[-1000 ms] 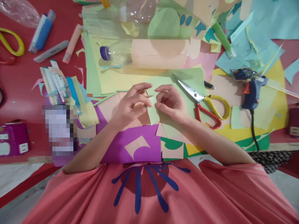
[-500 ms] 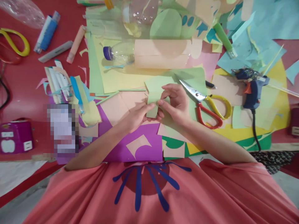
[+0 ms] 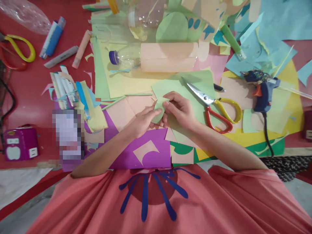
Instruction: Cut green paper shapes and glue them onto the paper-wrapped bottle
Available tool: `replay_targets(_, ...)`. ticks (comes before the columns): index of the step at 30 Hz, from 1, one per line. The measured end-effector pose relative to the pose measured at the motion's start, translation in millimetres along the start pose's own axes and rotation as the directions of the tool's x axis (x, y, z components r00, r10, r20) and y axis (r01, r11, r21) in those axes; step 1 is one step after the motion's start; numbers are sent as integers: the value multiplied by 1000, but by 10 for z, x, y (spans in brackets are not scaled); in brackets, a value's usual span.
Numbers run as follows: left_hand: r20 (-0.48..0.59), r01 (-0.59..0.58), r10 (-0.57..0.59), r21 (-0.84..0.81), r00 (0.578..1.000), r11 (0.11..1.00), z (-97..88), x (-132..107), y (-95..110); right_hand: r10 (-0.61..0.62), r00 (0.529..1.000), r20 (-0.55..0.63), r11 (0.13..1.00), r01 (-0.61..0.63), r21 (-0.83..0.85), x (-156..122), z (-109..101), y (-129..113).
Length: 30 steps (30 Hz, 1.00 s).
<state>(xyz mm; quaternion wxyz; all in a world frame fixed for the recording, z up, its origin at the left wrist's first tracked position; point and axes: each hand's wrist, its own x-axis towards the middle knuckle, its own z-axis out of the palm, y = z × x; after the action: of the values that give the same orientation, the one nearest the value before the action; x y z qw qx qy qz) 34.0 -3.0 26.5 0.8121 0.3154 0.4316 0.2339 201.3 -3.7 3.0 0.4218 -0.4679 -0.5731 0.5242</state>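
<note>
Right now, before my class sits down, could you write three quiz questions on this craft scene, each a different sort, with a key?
1. True or false: only the right hand touches the small green paper piece.

2. Pick one. The scissors beside the right hand have handles that are:
A) both blue
B) one red, one yellow
C) both green

3. Fill in: in the picture, the glue gun lies to the ____ of those scissors.

Key: 1 false, the left hand touches it too; 2 B; 3 right.
</note>
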Motion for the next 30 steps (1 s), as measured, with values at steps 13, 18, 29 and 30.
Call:
replay_targets(13, 42, -46, 45, 16, 998, 999, -8, -17, 1, -93, 996, 2, 733, 70, -677, -241, -592, -519)
replay_targets(18, 33, -44, 43, 18, 999, 999, 13, -31, 11, 215, 973, -88, 130, -117, -985, -674, -1104, -621)
replay_targets(29, 43, -99, 97, 42, 994, 994, 34, -36, 25, 461, 843, -278, 101, -361, -927, -386, -1052, -600)
replay_targets(30, 43, -101, 99, 44, 994, 994, 31, -38, 20, 440, 850, -289, 108, -370, -923, -388, -1073, -591)
